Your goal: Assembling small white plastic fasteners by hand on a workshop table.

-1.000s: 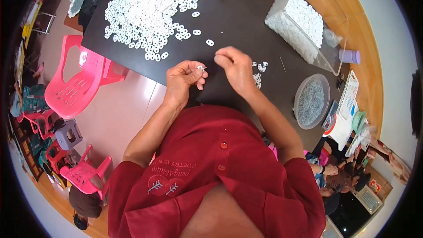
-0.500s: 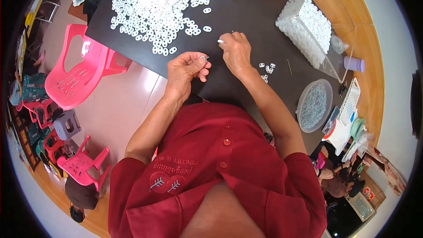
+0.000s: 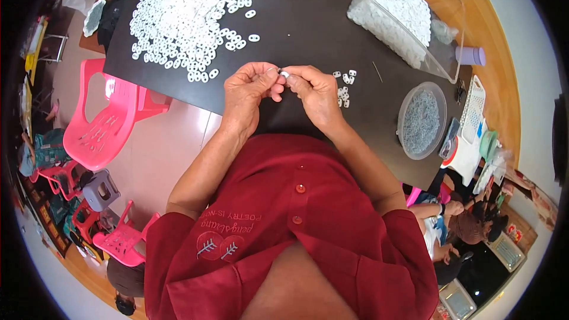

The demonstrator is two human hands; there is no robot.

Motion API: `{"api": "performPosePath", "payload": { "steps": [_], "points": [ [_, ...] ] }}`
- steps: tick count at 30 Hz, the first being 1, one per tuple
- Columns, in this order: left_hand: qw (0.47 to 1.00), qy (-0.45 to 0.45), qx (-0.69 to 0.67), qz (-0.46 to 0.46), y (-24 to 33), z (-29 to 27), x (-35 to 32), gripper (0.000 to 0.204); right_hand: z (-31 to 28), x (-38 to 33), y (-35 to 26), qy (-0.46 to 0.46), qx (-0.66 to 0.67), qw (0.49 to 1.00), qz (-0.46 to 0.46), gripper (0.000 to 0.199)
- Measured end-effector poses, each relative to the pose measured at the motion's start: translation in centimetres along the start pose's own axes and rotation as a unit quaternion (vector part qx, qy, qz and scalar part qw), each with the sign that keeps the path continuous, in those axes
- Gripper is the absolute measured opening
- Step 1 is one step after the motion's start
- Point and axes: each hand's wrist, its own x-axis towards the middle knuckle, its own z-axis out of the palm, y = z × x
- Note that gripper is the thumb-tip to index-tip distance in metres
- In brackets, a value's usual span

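Observation:
Above the near edge of the dark table, my two hands meet fingertip to fingertip. My right hand [image 3: 319,93] is closed in a pinch on a small white oval two-hole piece [image 3: 285,74]. Thumb and fingers of my left hand [image 3: 246,90] are pressed together at its left side, on something small with a dark tip; the fingers cover most of it. A big pile of similar white two-hole pieces [image 3: 178,15] lies beyond my left hand. Just right of my right hand sits a small group of white pieces [image 3: 344,92], some with dark holes showing.
On the right, a round clear tub [image 3: 401,124] holds many small grey-blue metal parts. Behind it stands a clear bin [image 3: 379,29] of white pieces, with a thin rod [image 3: 377,72] lying nearby. A pink chair [image 3: 101,124] stands off the table's left edge. People sit at lower right.
My right hand has come left and nearer, bringing the white piece against the left hand's fingertips. The left hand keeps its pinch. The whole view has shifted slightly.

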Motion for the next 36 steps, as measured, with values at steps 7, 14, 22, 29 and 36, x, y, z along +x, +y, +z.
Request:
{"api": "performPosePath", "payload": {
  "steps": [7, 14, 22, 29, 36],
  "points": [
    [1.0, -0.017, -0.001, -0.007, -0.1, 1.1, -0.5, 0.012, -1.7, -0.7, -1.6, -0.011, 0.149, 0.981, 0.128, 0.014],
    [0.999, -0.033, -0.003, -0.006, -0.1, 1.4, -0.9, 0.012, -1.7, -1.3, -1.6, 0.006, 0.152, 0.984, 0.091, 0.014],
    [0.998, -0.025, 0.056, -0.011, -0.1, 1.4, -1.6, 0.011, -2.5, -1.1, -1.4, 0.018, 0.212, 0.963, 0.163, 0.014],
    [0.996, -0.026, 0.081, -0.016, -0.4, 1.0, -1.7, 0.01, -2.5, -1.0, -1.5, 0.012, 0.205, 0.959, 0.197, 0.012],
    [0.995, -0.029, 0.095, -0.009, -0.4, 0.8, -1.9, 0.009, -2.5, -0.8, -1.6, -0.019, 0.221, 0.95, 0.219, 0.012]
  ]
}}
